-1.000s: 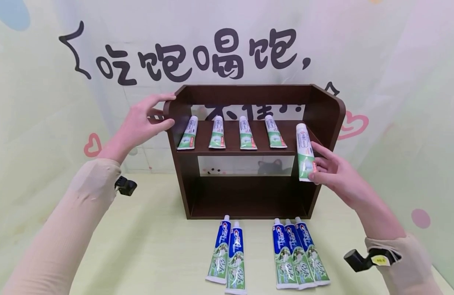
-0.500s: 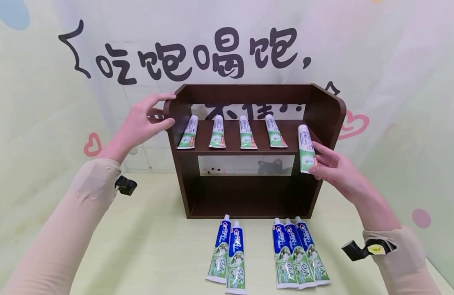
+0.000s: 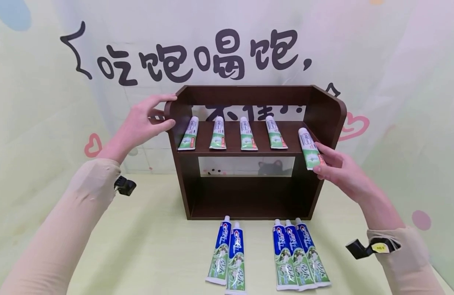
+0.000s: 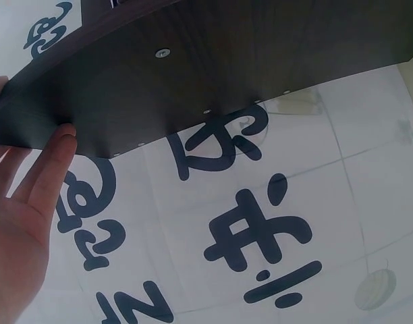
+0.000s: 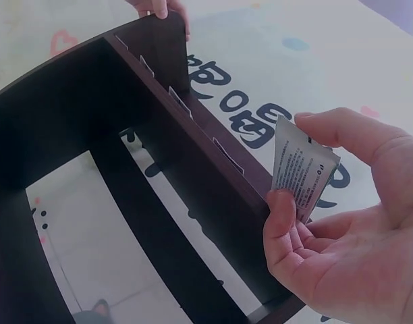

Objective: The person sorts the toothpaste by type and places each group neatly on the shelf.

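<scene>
My right hand pinches a white and green toothpaste tube by its flat lower end. The tube leans cap-up at the right end of the upper board of a dark brown shelf. In the right wrist view, thumb and fingers hold the printed back of the tube. With thumb and fingers about the edge of its left side panel, my left hand holds the shelf; the left wrist view shows fingertips against the panel's outer face. Several matching tubes lie spaced along the upper board, caps to the back.
Blue and green toothpaste tubes lie on the pale table in front of the shelf: a pair at centre and three overlapping ones on the right. A printed cloth hangs behind.
The tube in my right hand has moved slightly right and its lower end has risen towards the upper board. My left hand stays on the side panel.
</scene>
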{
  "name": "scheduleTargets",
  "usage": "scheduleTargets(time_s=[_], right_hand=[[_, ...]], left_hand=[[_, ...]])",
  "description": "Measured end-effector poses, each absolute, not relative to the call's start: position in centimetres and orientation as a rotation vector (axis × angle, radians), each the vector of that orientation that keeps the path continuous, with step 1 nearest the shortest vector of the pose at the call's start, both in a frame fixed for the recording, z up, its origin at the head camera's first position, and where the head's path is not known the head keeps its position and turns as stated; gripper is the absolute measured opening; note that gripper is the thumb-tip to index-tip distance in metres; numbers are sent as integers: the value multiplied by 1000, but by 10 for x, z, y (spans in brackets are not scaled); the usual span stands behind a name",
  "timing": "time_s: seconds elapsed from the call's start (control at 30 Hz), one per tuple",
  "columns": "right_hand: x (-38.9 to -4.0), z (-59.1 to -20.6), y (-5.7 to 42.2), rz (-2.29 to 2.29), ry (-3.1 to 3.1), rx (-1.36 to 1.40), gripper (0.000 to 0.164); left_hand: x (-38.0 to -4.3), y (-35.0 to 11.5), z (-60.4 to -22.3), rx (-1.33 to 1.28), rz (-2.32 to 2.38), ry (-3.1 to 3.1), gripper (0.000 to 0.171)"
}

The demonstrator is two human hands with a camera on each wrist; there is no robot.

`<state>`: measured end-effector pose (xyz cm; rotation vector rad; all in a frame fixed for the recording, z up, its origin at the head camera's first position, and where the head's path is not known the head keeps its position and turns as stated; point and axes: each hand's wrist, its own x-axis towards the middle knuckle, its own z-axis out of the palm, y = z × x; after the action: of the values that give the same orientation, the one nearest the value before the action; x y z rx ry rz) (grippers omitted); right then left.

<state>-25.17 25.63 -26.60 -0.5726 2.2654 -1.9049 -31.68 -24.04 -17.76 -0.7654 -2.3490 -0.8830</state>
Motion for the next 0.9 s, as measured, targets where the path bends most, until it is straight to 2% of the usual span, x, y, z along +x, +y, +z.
scheduleTargets(time_s=[0.67,0.9], right_hand=[[-251,-274,254,-2027,2505,-430,68],[-249,-272,253,-1800,2798,-264,65]], left_hand=[[-318,-240,-175,-787,-851,-2359,55],[-318,-241,-177,-775,-841,-2358,56]])
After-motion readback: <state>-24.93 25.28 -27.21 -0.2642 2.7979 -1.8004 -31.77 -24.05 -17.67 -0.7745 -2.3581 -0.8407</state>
